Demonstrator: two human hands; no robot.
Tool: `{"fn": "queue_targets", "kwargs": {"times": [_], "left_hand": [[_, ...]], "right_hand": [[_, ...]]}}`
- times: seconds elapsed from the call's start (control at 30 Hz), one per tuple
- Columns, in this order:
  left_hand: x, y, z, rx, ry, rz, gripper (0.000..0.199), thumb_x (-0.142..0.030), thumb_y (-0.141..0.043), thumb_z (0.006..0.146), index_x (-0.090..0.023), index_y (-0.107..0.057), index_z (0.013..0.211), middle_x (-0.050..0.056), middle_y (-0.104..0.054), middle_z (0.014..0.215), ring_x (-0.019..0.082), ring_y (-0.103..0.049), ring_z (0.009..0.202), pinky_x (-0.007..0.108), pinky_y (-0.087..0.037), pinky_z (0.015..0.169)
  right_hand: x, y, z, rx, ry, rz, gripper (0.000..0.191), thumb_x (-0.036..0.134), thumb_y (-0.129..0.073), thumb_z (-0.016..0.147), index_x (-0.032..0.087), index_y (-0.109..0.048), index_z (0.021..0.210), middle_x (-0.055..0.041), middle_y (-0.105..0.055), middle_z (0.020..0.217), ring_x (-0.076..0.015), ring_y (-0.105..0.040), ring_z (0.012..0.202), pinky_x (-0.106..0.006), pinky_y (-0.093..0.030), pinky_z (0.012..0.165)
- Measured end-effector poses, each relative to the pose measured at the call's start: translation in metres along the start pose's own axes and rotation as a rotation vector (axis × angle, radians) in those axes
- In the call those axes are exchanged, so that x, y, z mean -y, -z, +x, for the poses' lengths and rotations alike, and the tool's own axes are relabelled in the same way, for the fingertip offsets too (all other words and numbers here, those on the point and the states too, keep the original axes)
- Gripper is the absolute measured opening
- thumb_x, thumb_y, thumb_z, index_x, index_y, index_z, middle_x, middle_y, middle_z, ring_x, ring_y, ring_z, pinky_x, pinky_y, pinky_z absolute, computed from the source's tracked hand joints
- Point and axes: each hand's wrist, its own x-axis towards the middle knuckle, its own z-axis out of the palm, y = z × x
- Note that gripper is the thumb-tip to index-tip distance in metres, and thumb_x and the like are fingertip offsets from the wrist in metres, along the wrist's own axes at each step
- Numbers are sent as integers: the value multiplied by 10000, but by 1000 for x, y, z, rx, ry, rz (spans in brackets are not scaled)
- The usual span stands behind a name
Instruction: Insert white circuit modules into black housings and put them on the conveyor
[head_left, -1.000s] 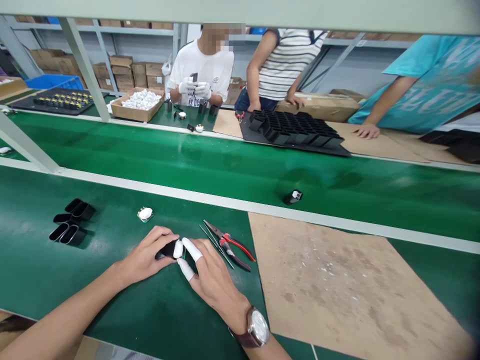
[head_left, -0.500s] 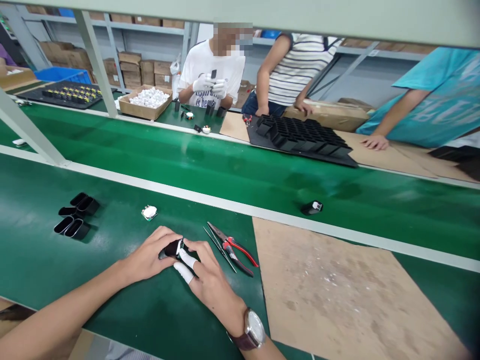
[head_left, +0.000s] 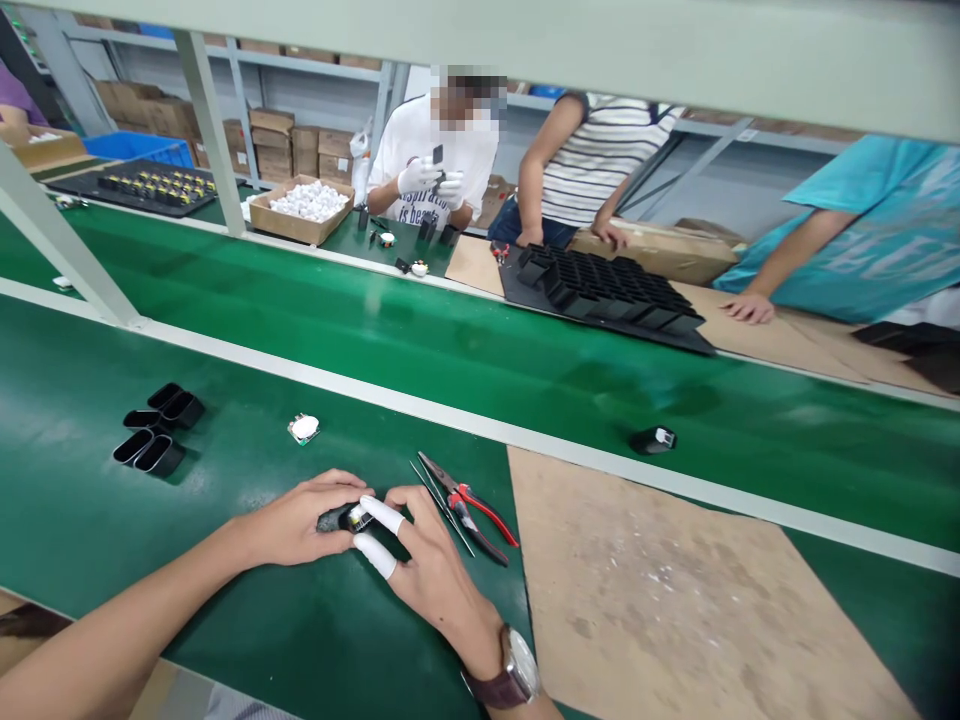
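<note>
My left hand (head_left: 311, 522) is closed round a black plastic housing (head_left: 346, 519) lying on its side on the green bench. At the housing's right-hand mouth, a small circuit board (head_left: 360, 517) with white and yellowish parts shows. Two fingers of my right hand (head_left: 416, 550) wear white finger cots and pinch that board. Just right of this hand lie tweezers (head_left: 442, 507) and red-handled long-nose pliers (head_left: 469, 508). Beyond my hands rests a second board with a round white top (head_left: 304, 429). How deep the held board sits is partly hidden by my fingers.
Several empty black housings (head_left: 159, 430) stand at the left. A cardboard sheet (head_left: 675, 590) covers the bench at right. On the green conveyor (head_left: 450, 345) lies one filled housing (head_left: 653, 440). Across it, people sit near a box of white parts (head_left: 300, 210) and rows of black housings (head_left: 607, 285).
My right fingers have shifted on the board, which has turned to show its yellowish parts at the housing's mouth. The housing on the conveyor has moved right. The camera view has tilted slightly.
</note>
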Motion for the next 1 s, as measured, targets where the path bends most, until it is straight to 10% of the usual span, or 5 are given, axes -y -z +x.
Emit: {"fn": "queue_targets", "kwargs": {"times": [1.0], "left_hand": [[2, -2, 3, -119, -51, 64, 306, -180, -677, 930, -219, -708, 1232, 92, -732, 1213, 242, -697, 1169, 360, -586, 1027]], "right_hand": [[-8, 6, -1, -56, 71, -97, 454, 210, -585, 1065, 239, -495, 1509, -109, -691, 1182, -249, -681, 1045, -420, -617, 893]]}}
